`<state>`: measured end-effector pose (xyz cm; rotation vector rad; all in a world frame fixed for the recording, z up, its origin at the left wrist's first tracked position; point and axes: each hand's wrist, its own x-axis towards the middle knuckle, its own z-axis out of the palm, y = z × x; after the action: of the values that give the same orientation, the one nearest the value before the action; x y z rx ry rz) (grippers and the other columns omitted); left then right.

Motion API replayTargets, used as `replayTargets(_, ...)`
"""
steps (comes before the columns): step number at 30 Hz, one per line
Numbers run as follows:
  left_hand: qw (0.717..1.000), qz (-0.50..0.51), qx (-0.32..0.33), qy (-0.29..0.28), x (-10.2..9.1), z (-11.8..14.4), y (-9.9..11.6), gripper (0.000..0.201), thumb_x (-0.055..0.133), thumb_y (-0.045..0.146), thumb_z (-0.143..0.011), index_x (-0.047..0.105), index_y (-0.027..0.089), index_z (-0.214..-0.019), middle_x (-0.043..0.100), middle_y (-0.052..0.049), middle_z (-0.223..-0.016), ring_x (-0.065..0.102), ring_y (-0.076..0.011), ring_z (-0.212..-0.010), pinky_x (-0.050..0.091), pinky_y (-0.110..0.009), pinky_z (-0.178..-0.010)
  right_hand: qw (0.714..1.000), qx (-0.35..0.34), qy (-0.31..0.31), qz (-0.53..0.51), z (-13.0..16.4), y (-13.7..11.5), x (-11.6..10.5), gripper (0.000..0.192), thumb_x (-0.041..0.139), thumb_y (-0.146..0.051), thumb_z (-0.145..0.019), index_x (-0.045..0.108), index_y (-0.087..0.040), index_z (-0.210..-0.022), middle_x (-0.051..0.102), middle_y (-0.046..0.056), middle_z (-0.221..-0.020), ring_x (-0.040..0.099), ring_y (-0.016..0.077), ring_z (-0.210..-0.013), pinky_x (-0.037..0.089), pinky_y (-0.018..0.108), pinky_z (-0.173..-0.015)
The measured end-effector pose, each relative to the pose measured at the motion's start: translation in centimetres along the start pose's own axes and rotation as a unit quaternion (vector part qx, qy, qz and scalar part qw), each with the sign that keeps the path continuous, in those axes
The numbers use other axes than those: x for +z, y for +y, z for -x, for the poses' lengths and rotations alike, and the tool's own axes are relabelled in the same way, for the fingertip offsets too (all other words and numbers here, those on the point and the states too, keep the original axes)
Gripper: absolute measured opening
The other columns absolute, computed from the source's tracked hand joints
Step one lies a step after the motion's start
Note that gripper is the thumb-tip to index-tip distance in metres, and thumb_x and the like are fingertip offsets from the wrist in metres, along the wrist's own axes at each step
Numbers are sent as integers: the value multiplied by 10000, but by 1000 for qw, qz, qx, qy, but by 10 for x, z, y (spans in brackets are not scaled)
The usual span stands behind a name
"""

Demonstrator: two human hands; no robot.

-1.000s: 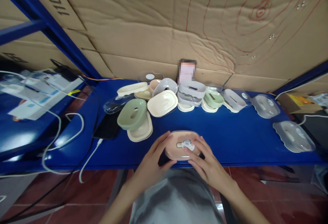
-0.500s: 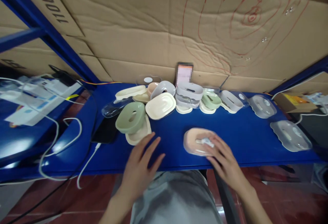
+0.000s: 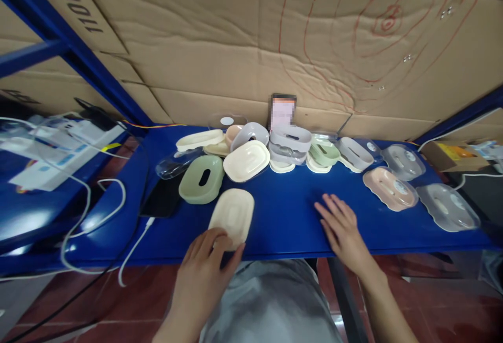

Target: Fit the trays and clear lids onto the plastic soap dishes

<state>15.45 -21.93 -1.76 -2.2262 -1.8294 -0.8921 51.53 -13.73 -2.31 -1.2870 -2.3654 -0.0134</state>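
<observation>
A big brown cardboard wall [image 3: 243,55] is standing behind the blue table [image 3: 286,212], and you are sitting at the near edge of that table.

A heap of soap dishes [image 3: 275,146] is lying along the back of the table, just in front of the cardboard wall. A green dish [image 3: 201,179] is sitting at the left end of the heap, and a white dish [image 3: 247,161] is leaning just beside it. A phone [image 3: 283,111] is standing up behind the heap, against the cardboard.

At the right end of the table, a pink dish [image 3: 389,188] is lying with a clear lid on it. A clear dish [image 3: 448,207] is lying just beside it, nearer the table's right edge.

At the left end of the table, a black phone [image 3: 162,200] is lying flat, and a white cable [image 3: 133,246] is plugging into it and hanging off the edge.

Your left hand [image 3: 206,267] is holding the near end of a cream tray [image 3: 232,216]. The fingers are curling over its rim with the thumb beside it. The tray is lying on the table near its front edge, just in front of the green dish.

Your right hand [image 3: 341,227] is resting flat on the table near the front edge, with its fingers spread apart. It is holding nothing, and it is sitting between the cream tray and the pink dish.
</observation>
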Motion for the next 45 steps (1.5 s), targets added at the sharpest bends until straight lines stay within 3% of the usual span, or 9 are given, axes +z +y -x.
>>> replayTargets(5,987,119,96,-46,3,-1,10,88,600,283,-1074,670,233,-1058,727,-79,-1181,723,-249,-1179,605,-441,-1071,988,-120,-69,-68,-26,-68,13,539,530,-241,-1111,453,-290,-1642,421,57,-1731,313,273,-1643,360,581,-1297)
replayTargets(8,992,84,95,1,5,-19,-1,213,610,225,-1059,667,234,-1264,691,-127,-1354,679,-285,-1297,583,-471,-1104,980,-143,-106,-86,-36,-79,13,424,544,-324,-1121,565,-290,-1543,533,36,-1657,410,249,-1592,341,585,-1309)
replayTargets(13,992,-97,-66,54,9,-54,-40,460,668,372,-1032,605,154,-1433,596,-244,-1493,599,-446,-1373,544,-605,-1089,989,-99,-85,-72,-33,-63,9,338,562,-308,-1116,652,-279,-1440,652,50,-1536,552,242,-1480,365,577,-1279)
replayTargets(20,994,-20,-105,34,-21,-33,-68,275,578,474,-1059,702,230,-1090,755,-112,-1183,747,-322,-1121,620,-469,-980,1000,14,3,-14,-4,-17,4,343,586,-308,-1102,662,-293,-1436,682,80,-1491,609,292,-1415,467,551,-1161)
replayTargets(25,992,96,-78,-8,-51,-14,-47,256,663,498,-1023,716,281,-1150,758,-55,-1238,768,-266,-1122,636,-426,-1014,999,23,-1,-42,0,-22,5,368,603,-305,-1092,647,-315,-1456,680,78,-1490,599,307,-1418,505,553,-1135)
replayTargets(28,984,177,-9,-20,-37,-21,-26,137,688,332,-1024,712,266,-1141,748,-57,-1249,746,-241,-1217,625,-395,-1065,994,6,-15,-111,-9,-45,7,508,594,-288,-1092,507,-320,-1591,623,94,-1559,552,294,-1482,502,542,-1183)
replayTargets(33,962,251,79,-81,3,-40,-2,157,664,187,-1017,675,241,-1164,703,-89,-1295,686,-227,-1323,593,-389,-1126,987,2,18,-159,-21,-53,4,791,639,-347,-1067,220,-317,-1737,289,146,-1782,329,328,-1637,454,574,-1251)
replayTargets(37,963,231,102,-92,22,-48,10,207,666,175,-1001,639,223,-1200,653,-122,-1385,644,-261,-1376,580,-449,-1150,989,-47,-76,-120,-29,-31,3,666,657,-403,-1062,398,-350,-1673,298,100,-1785,331,321,-1637,433,582,-1267)
replayTargets(45,978,108,157,-87,34,-42,30,209,719,267,-1005,642,168,-1173,689,-161,-1310,658,-342,-1351,627,-492,-1080,991,-109,-26,-77,-30,-21,9,357,644,-288,-1071,662,-270,-1427,524,81,-1661,468,293,-1562,481,558,-1239)
